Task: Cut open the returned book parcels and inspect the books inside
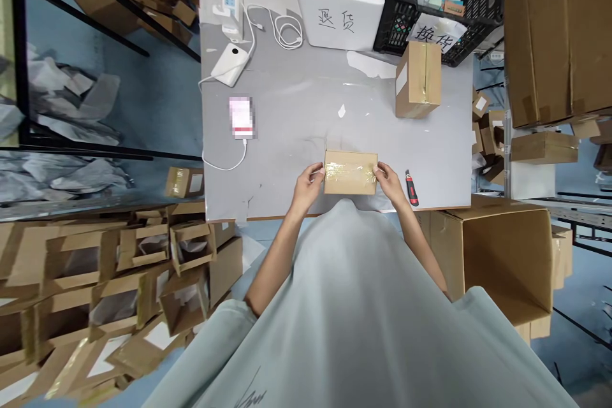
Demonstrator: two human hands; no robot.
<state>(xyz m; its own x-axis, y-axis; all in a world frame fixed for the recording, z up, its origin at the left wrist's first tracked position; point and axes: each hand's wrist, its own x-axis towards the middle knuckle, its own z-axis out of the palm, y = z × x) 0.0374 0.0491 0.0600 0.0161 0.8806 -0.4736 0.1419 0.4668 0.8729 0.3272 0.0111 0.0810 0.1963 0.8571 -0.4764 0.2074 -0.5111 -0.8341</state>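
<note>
A small taped cardboard box (350, 173) lies near the front edge of the grey table (296, 108). My left hand (307, 183) grips its left end with curled fingers. My right hand (391, 182) grips its right end the same way. Clear tape shines across the box's top. A red and black box cutter (412, 189) rests on the table just right of my right hand.
A second taped box (418, 80) stands at the back right. Behind it are a white bin (340, 19) and a black crate (459, 6). A phone (241, 117), charger and power bank (232, 64) lie left. Piles of opened boxes (109, 280) fill the floor left; an open carton (502, 261) sits right.
</note>
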